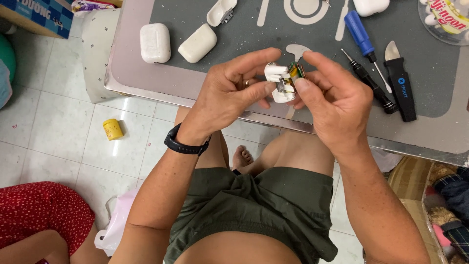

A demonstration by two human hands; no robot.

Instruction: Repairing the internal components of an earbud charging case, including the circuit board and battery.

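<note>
Opened white earbud charging case [279, 80], innards showing, a greenish-yellow part at its right side, was held between both hands just above the near edge of the grey table mat [312, 34]. Left hand [229, 95] gripped the case's white shell, thumb across the front, fingers curled behind. Right hand [332, 95] pinched the exposed inner part, thumb tip against it, index finger arched over the top. Neither hand was free.

To do this well, my read: the left hand should hold the shell steady while the right eases the insert out gently, straight, without twisting; the small parts look fragile.

Relative to the mat: two closed white cases [155, 43] and [197, 43] lay at its left part, an open shell half [221, 11] at the top. A blue-handled screwdriver [361, 39], a black screwdriver [373, 83] and a black pry tool [400, 83] lay at the right, near the right hand. A small pale pick [295, 50] lay just behind the held case.

The metal table edge [146, 95] ran just under the hands; a dropped part could fall to the tiled floor [58, 137]. Open room lay on the mat centre. A yellow jar [113, 129] sat on the floor left of the mat.
</note>
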